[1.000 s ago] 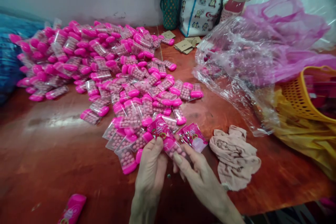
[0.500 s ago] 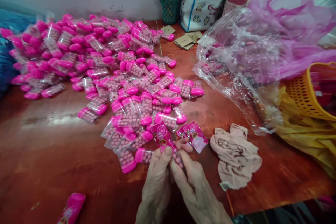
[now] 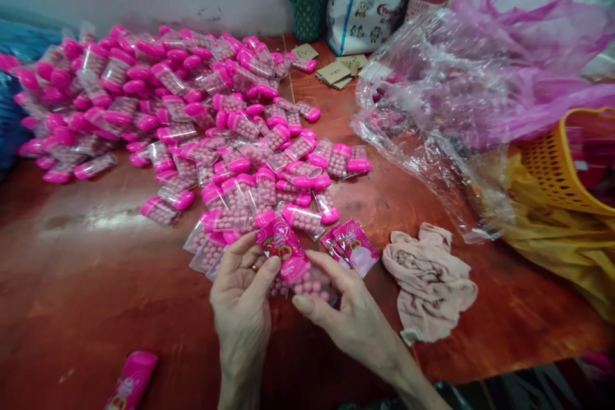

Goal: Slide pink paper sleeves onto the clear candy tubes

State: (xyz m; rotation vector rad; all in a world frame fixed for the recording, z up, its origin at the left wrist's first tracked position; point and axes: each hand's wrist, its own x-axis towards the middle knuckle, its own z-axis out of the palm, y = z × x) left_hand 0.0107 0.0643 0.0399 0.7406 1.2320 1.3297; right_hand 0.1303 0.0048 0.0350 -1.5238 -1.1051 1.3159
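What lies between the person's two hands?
In the head camera's view, a printed pink packet and a clear, pink-capped container of pink balls are between the left hand and right hand.

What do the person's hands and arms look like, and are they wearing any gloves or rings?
There are no gloves on either hand. The left hand has a small gold-coloured ring on one finger, but I can't see a ring on the right hand. The forearms show no sleeves or watch, as far as the picture goes.
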